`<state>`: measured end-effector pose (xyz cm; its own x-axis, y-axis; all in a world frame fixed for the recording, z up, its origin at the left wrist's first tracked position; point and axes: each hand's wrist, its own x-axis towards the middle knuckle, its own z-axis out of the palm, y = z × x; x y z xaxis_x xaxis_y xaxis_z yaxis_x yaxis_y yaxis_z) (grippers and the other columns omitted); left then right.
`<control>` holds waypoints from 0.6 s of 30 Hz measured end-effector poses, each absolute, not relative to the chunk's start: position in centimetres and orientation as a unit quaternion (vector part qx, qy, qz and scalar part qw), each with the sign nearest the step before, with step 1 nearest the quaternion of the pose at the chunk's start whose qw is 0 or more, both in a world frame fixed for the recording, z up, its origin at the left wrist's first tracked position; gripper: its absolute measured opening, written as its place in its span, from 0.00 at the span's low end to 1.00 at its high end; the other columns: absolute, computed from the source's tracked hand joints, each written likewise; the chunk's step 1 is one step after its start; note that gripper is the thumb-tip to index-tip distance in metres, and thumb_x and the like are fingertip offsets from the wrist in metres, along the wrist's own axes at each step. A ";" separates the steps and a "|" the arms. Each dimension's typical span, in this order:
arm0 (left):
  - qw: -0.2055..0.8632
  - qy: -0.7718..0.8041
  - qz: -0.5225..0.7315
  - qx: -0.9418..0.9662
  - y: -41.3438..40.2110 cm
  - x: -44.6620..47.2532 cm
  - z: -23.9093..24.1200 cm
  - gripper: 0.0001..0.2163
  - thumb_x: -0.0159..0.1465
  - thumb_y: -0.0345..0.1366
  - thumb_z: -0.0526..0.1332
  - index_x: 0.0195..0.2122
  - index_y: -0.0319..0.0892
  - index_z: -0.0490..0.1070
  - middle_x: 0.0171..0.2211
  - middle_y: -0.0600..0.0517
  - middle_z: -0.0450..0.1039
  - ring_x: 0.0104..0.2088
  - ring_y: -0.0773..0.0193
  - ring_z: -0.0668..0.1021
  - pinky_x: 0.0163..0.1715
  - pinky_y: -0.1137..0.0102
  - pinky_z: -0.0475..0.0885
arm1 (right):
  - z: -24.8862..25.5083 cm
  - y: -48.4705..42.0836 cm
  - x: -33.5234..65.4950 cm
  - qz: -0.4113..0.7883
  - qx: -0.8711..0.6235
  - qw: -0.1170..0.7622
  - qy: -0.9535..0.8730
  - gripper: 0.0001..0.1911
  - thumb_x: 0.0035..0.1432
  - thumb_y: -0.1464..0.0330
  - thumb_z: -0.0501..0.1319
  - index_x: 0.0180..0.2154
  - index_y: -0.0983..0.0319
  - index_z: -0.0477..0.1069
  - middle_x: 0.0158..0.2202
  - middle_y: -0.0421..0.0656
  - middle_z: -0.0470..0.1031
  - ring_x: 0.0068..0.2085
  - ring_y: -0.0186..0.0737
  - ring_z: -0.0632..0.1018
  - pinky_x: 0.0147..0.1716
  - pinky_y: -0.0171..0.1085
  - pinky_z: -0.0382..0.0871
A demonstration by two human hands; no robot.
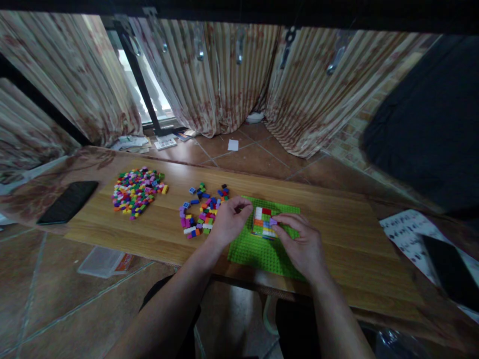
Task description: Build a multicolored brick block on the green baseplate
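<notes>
A low block of multicoloured toy bricks (265, 224) stands on the green studded baseplate (269, 257). My right hand (302, 239) is at the block's right side, thumb and index finger closed on a small purple brick (273, 221). This brick is at the block's top right; I cannot tell whether it is pressed down. My left hand (232, 217) hovers over the baseplate's left edge with its fingers curled together. Whatever they hold, if anything, is hidden. Just left of that hand lie loose bricks (194, 219) in several colours, partly covered by it.
A larger heap of mixed bricks (138, 192) sits farther left on the wooden table (348, 239). A dark flat case (68, 202) lies at the left end. Off to the right are a printed sheet (406, 232) and a black phone-like object (451, 269). On the floor is a clear plastic box (99, 262).
</notes>
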<state>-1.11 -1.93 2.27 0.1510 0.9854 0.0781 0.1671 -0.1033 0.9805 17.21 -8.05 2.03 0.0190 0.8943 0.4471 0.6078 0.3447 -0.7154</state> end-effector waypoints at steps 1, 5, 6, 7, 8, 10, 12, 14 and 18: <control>0.448 0.492 0.441 0.602 -1.9 -1.1 2.1 0.06 0.59 0.34 0.60 0.32 0.37 0.75 0.27 0.53 0.74 0.27 0.68 0.73 0.29 0.74 0.67 | 2.0 -8.1 17.1 0.150 -0.546 0.449 -0.692 0.06 0.60 0.65 0.62 0.38 0.55 0.77 0.39 0.42 0.79 0.42 0.43 0.76 0.45 0.44 0.70; 0.403 0.510 0.436 0.622 -1.8 -1.0 1.8 0.07 0.59 0.32 0.60 0.34 0.38 0.76 0.30 0.51 0.76 0.29 0.67 0.74 0.30 0.74 0.68 | 1.9 -8.0 16.9 0.133 -0.537 0.440 -0.707 0.05 0.60 0.67 0.62 0.37 0.55 0.77 0.37 0.41 0.79 0.41 0.42 0.76 0.43 0.43 0.70; 0.398 0.511 0.433 0.627 -1.8 -1.0 1.8 0.06 0.58 0.32 0.60 0.34 0.38 0.76 0.30 0.51 0.76 0.29 0.67 0.74 0.30 0.74 0.68 | 1.9 -8.0 16.9 0.130 -0.539 0.441 -0.706 0.04 0.60 0.67 0.63 0.37 0.55 0.77 0.37 0.41 0.79 0.41 0.42 0.76 0.43 0.43 0.70; 0.395 0.511 0.430 0.631 -1.8 -1.0 1.8 0.06 0.58 0.32 0.60 0.34 0.38 0.76 0.30 0.51 0.76 0.30 0.67 0.74 0.30 0.74 0.68 | 1.9 -7.9 17.0 0.127 -0.542 0.443 -0.703 0.04 0.59 0.66 0.63 0.37 0.55 0.77 0.37 0.41 0.79 0.41 0.42 0.76 0.43 0.43 0.69; 0.394 0.511 0.427 0.634 -1.8 -1.0 1.8 0.06 0.58 0.32 0.60 0.34 0.38 0.76 0.30 0.51 0.77 0.30 0.67 0.74 0.30 0.74 0.68 | 1.9 -8.0 17.1 0.125 -0.546 0.444 -0.700 0.04 0.59 0.66 0.63 0.37 0.55 0.77 0.37 0.41 0.79 0.41 0.42 0.76 0.43 0.43 0.69; 0.396 0.509 0.419 0.640 -1.7 -1.0 1.8 0.07 0.58 0.32 0.60 0.35 0.38 0.76 0.31 0.51 0.77 0.30 0.67 0.75 0.30 0.74 0.68 | 2.0 -8.1 17.3 0.126 -0.552 0.446 -0.693 0.04 0.59 0.66 0.63 0.37 0.56 0.77 0.37 0.41 0.79 0.41 0.42 0.76 0.44 0.43 0.69; 0.404 0.507 0.408 0.643 -1.7 -0.9 1.8 0.07 0.58 0.31 0.60 0.36 0.38 0.76 0.31 0.51 0.77 0.30 0.67 0.75 0.30 0.74 0.69 | 2.0 -8.2 17.5 0.132 -0.557 0.447 -0.688 0.04 0.59 0.66 0.64 0.37 0.56 0.77 0.38 0.42 0.79 0.41 0.42 0.77 0.44 0.43 0.70; 0.418 0.509 0.395 0.640 -1.8 -0.8 1.8 0.08 0.58 0.31 0.60 0.37 0.37 0.76 0.32 0.50 0.77 0.29 0.68 0.75 0.30 0.74 0.68 | 2.0 -8.3 17.4 0.138 -0.557 0.446 -0.687 0.04 0.59 0.66 0.63 0.37 0.56 0.77 0.38 0.42 0.79 0.41 0.42 0.77 0.44 0.43 0.70; 0.444 0.505 0.368 0.642 -1.9 -0.3 1.6 0.09 0.59 0.30 0.59 0.39 0.37 0.76 0.33 0.51 0.78 0.27 0.69 0.74 0.29 0.74 0.68 | 1.9 -8.2 16.9 0.130 -0.537 0.438 -0.709 0.05 0.60 0.66 0.63 0.37 0.55 0.78 0.38 0.41 0.80 0.42 0.42 0.76 0.44 0.44 0.70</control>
<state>-0.33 -1.90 1.57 0.2193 0.9754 0.0238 0.3216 -0.0953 0.9421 16.92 -8.24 1.91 -0.0402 0.8759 0.4808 0.6475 0.3893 -0.6551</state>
